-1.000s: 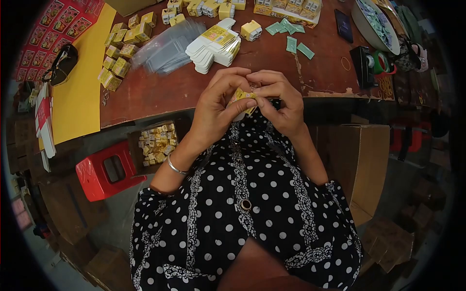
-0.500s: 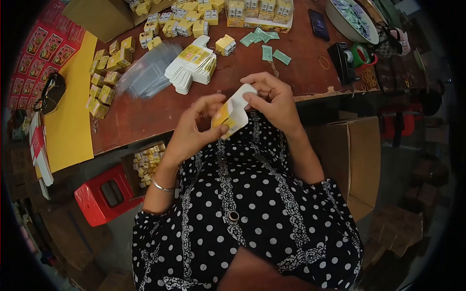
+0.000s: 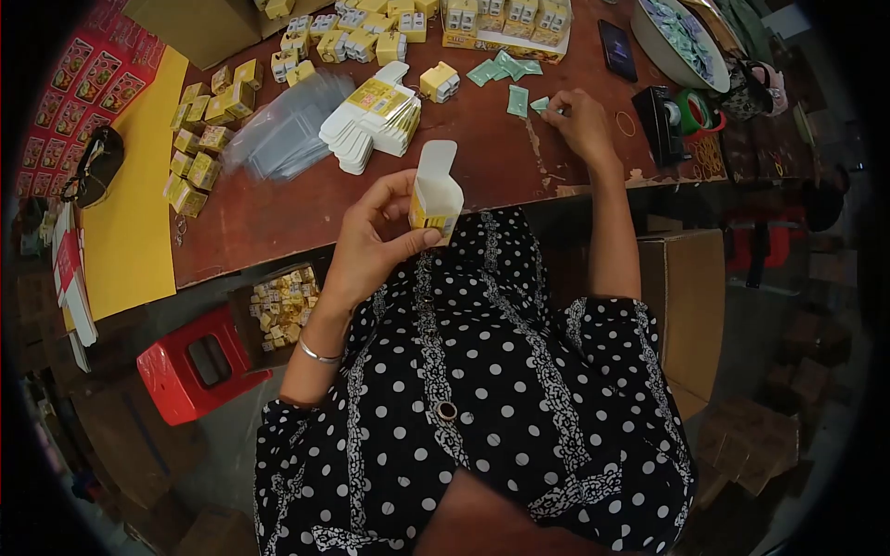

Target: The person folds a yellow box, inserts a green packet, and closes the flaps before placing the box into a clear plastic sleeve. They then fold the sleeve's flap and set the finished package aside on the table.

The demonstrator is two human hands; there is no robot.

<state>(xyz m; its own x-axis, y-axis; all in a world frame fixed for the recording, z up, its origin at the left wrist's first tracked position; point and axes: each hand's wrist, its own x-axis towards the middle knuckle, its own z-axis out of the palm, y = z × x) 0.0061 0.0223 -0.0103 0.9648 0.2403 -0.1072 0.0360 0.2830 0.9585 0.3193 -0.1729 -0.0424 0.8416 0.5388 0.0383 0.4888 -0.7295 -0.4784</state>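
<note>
My left hand (image 3: 375, 236) holds a small yellow-and-white carton (image 3: 436, 199), its top open and one white flap standing up. Out over the table, my right hand (image 3: 579, 125) has its fingertips closed on a green sachet (image 3: 540, 106), partly hidden by them. Just left of it lies another green sachet (image 3: 518, 100), with several more behind. A stack of flat, unfolded cartons (image 3: 375, 116) rests beyond my left hand, and a yellow-and-white toy block (image 3: 439, 82) stands to the right of that stack.
Clear plastic bags (image 3: 287, 130) lie left of the stack, beside several small yellow boxes (image 3: 218, 109). At the back are a display box (image 3: 505, 42), a phone (image 3: 616, 50), a bowl of sachets (image 3: 681, 46) and a tape dispenser (image 3: 660, 125). A red stool (image 3: 195, 366) is below.
My right hand has left the carton and moved right and forward to the green sachets. The carton now stands more upright in my left hand, with its opening showing.
</note>
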